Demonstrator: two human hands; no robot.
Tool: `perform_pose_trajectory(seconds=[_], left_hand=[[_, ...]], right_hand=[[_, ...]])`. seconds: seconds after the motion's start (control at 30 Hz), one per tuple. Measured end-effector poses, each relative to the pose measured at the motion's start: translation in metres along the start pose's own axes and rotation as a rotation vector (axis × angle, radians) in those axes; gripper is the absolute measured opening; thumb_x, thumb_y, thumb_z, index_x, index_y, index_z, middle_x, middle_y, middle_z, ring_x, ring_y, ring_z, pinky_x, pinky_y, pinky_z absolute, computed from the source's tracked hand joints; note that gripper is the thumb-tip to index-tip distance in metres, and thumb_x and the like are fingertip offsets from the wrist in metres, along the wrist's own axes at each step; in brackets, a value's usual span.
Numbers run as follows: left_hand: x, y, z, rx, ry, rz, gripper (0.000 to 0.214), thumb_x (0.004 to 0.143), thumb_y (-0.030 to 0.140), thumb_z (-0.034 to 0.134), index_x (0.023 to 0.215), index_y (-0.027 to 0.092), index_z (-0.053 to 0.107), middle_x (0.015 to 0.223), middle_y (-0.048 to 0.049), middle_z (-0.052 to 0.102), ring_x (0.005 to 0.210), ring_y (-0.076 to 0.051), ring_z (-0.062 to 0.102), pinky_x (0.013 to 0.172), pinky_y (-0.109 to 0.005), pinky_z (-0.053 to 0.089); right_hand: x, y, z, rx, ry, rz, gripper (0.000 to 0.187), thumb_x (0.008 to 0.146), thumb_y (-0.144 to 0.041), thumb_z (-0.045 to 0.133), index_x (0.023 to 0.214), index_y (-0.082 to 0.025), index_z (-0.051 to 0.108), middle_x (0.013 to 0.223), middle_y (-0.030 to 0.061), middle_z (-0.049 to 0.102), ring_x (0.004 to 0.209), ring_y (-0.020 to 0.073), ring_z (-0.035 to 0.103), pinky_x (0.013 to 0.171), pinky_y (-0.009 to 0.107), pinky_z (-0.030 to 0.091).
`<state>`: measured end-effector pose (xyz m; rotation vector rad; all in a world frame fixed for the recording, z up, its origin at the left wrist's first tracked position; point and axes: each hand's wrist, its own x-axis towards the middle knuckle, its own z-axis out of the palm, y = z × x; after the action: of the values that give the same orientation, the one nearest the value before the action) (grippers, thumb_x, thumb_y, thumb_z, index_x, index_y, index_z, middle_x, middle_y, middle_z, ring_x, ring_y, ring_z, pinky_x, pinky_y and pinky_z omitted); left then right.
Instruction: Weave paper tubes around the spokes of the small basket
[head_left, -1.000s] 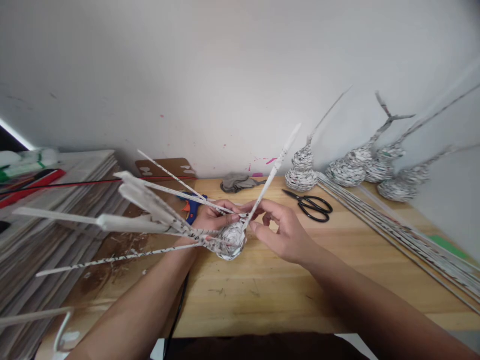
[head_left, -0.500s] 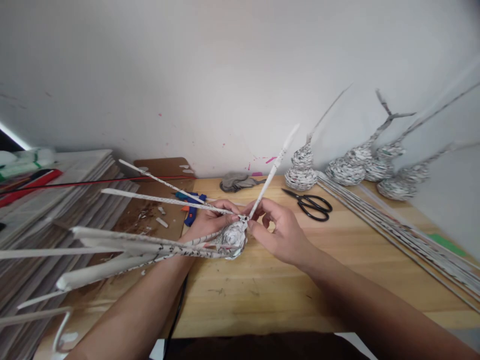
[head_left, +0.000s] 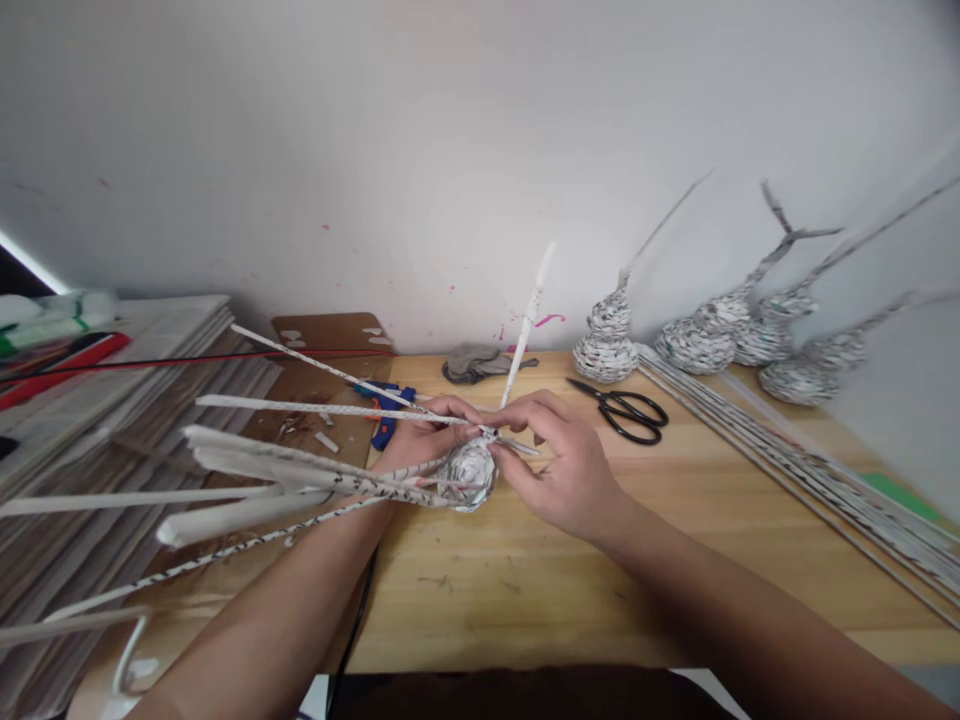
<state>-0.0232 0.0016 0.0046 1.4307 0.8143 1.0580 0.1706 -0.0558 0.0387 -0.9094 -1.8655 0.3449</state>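
Pale wall [head_left: 450, 150] with pink marks rises behind my wooden table [head_left: 570, 600]. My woven ball [head_left: 471, 478] is raised over the table's middle, between my two hands. My left hand [head_left: 424, 440] is clamped on its far rim, thumb uppermost. My right hand [head_left: 574, 460] meets that rim from the other side, thumb and forefinger curled close together; those fingertips hide the spot, so I cannot tell whether they are closed on a strand. Loose tubes [head_left: 281, 472] fan out leftward from the ball, across my left wrist, and one white tube [head_left: 527, 318] points up toward the wall. Just beyond my left hand lies a blue glue gun [head_left: 384, 432]. Scissors [head_left: 634, 415] lie past my right hand, near a grey cloth [head_left: 476, 365]. Four gourds [head_left: 604, 345] stand at the right, by a bundle [head_left: 787, 465] of tubes; newspapers [head_left: 82, 530] are stacked at the left.
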Motion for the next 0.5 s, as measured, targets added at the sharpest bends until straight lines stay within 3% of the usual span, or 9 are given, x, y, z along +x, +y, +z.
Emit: perform_pose_trajectory(seconds=[0.13,0.33,0.5], left_hand=[[0.0001,-0.0002,-0.0010,-0.010,-0.008,0.014,0.026,0.070,0.034,0.084,0.076,0.013,0.071,0.070,-0.0039,0.072,0.060,-0.012,0.063,0.056,-0.021,0.048],[0.0011,-0.0043,-0.0029,0.030,-0.019,0.020,0.025,0.072,0.035,0.083,0.078,0.013,0.072,0.076,-0.0062,0.074,0.067,-0.015,0.067,0.063,-0.024,0.051],[0.0017,-0.0047,-0.0036,0.043,-0.016,-0.015,0.026,0.070,0.036,0.083,0.077,0.014,0.072,0.073,-0.0051,0.074,0.063,-0.014,0.065,0.059,-0.023,0.049]], right_hand=[[0.0001,0.0006,0.0007,-0.020,0.007,-0.021,0.026,0.084,-0.009,0.066,0.107,-0.022,0.068,0.097,0.0052,0.069,0.094,0.0202,0.065,0.083,0.036,0.053],[-0.0022,0.0040,0.0023,-0.048,0.044,-0.044,0.020,0.085,-0.010,0.065,0.099,-0.022,0.069,0.087,0.0038,0.069,0.087,0.0193,0.066,0.078,0.035,0.055],[-0.0042,0.0061,0.0051,-0.056,0.068,-0.067,0.016,0.086,-0.012,0.064,0.097,-0.021,0.069,0.086,0.0048,0.069,0.084,0.0191,0.065,0.077,0.035,0.055]])
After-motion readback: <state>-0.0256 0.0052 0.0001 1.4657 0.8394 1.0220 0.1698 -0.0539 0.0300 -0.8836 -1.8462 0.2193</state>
